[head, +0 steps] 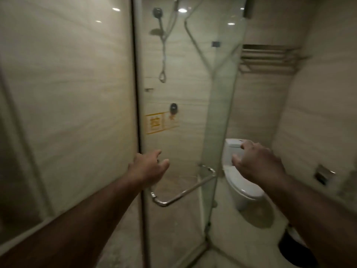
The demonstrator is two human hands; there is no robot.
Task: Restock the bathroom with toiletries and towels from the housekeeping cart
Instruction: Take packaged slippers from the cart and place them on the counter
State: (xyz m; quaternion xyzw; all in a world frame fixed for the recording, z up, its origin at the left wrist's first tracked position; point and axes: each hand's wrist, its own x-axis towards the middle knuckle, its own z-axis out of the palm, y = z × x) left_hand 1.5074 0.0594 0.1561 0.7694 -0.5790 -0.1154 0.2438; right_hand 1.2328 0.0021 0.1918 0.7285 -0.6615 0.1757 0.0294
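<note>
I face a glass shower stall in a dim bathroom. My left hand [147,168] reaches forward at the edge of the glass shower door [173,219], fingers loosely curled and holding nothing. My right hand [257,161] hovers in front of the white toilet [243,182], fingers relaxed, nothing in it. A chrome handle bar [183,194] runs across the door just below my left hand. A metal towel rack [268,59] on the far wall looks bare. No toiletries, towels or cart are in view.
A beige tiled wall [67,113] fills the left. Inside the stall hang a shower head and hose [162,45], with a yellow sticker [156,122] on the wall. A dark bin [297,250] stands on the floor at lower right; a wall paper holder [321,174] is beside it.
</note>
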